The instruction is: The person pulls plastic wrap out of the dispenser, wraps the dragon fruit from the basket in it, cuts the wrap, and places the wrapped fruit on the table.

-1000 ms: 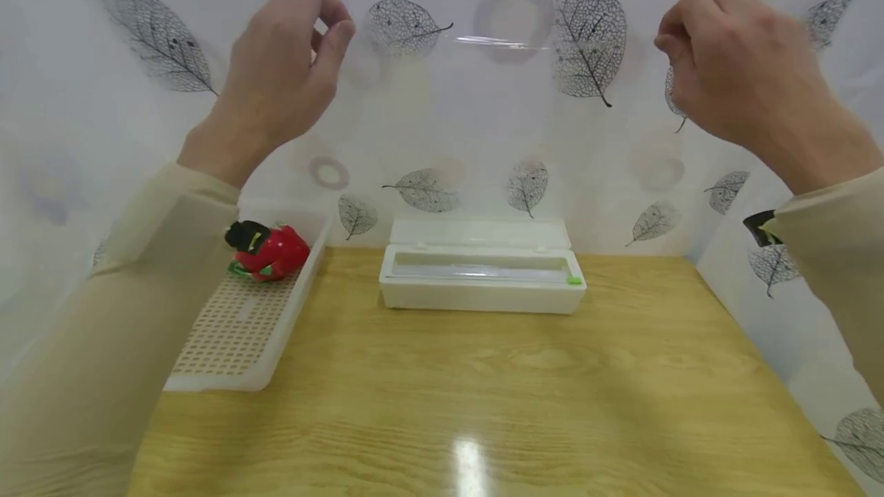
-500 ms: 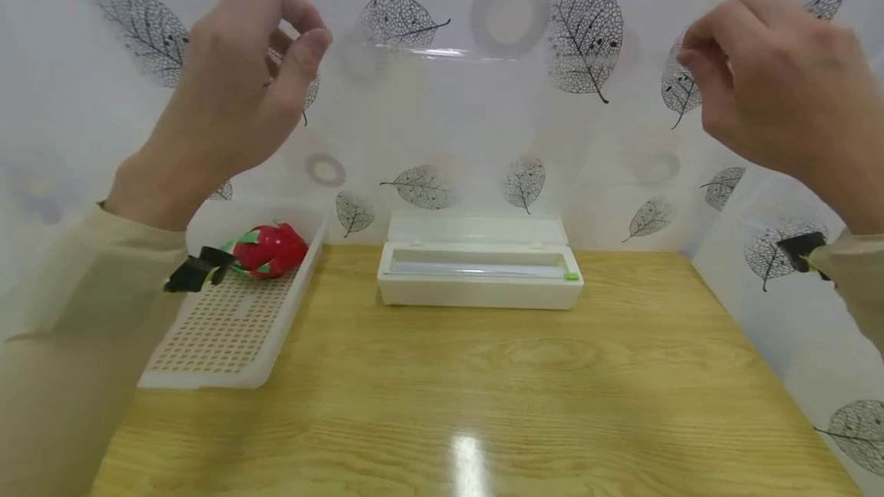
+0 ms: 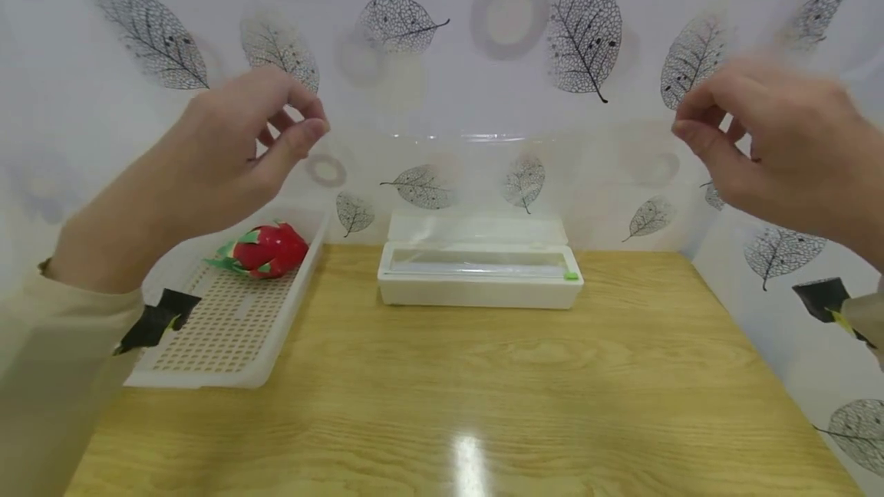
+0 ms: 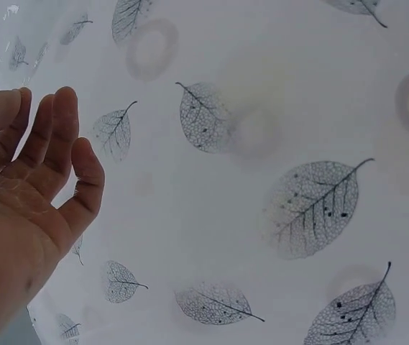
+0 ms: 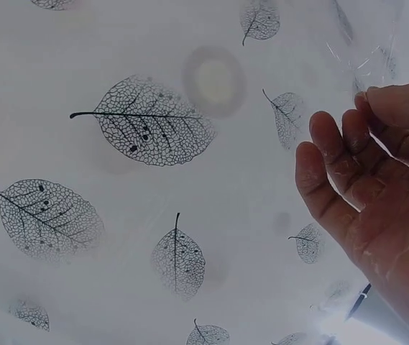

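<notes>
Between my raised hands stretches a sheet of clear cling film (image 3: pixel 483 138), visible mainly by its glints. My left hand (image 3: pixel 228 144) pinches one side of it between thumb and index finger. At the other side, my right hand (image 3: pixel 780 136) pinches the film the same way. Both wrist views show thumb and index fingertip together, with the other fingers of the left hand (image 4: pixel 31 180) and right hand (image 5: pixel 377 172) loosely bent. Below and beyond the film stands a white cling film dispenser (image 3: pixel 479 291), its lid raised and a green slider (image 3: pixel 571 276) at its right end.
A white perforated basket (image 3: pixel 290 320) stands at the left of the wooden table (image 3: pixel 483 374), partly behind my left arm. In it lies a red dragon fruit (image 3: pixel 271 251) with green scales. A leaf-patterned curtain (image 3: pixel 470 98) hangs behind the table and along its right side.
Both hands first moved farther apart, then came down with the film held between them. The film's glinting edge is now lower, nearer the dispenser. Dispenser, basket and dragon fruit stay in place.
</notes>
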Demonstrator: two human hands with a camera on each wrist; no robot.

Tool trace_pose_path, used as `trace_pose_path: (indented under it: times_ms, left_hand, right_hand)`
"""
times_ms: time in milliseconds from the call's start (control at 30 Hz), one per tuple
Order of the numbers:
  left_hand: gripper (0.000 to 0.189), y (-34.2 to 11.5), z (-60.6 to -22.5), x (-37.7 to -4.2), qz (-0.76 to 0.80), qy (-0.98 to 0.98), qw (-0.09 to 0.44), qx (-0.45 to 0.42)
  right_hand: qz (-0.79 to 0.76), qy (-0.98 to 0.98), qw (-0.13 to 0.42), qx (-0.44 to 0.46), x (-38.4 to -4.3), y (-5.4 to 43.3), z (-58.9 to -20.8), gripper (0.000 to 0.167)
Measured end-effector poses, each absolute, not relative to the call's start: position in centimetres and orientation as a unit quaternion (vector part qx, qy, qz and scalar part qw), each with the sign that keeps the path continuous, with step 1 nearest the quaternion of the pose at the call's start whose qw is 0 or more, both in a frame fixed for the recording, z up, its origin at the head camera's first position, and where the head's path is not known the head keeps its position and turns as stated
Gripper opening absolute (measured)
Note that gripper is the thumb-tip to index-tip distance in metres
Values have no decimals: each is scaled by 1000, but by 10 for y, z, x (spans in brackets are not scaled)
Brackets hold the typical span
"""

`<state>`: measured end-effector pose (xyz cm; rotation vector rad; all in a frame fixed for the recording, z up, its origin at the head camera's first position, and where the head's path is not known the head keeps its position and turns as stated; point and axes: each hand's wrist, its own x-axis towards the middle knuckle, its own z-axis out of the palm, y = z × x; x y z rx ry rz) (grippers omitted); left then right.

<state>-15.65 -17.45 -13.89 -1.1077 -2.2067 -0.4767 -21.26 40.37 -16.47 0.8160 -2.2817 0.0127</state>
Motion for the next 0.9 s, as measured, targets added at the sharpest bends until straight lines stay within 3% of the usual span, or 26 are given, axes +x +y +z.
trace_pose_path:
  times_ms: [133, 233, 700, 900]
  left_hand:
    - [11, -176, -148, -154, -182, -840, 285, -424]
    - [12, -176, -155, -155, -188, -842, 272, -426]
    - [10, -172, -180, -159, -192, -848, 240, -432]
    - [7, -169, -191, -153, -176, -868, 185, -425]
  right_hand:
    - [43, -876, 343, 336, -136, 309, -142, 7]
    - [32, -883, 333, 329, -110, 279, -135, 6]
    - [40, -900, 279, 333, -112, 280, -154, 27]
    - [53, -897, 242, 366, -111, 277, -171, 32]
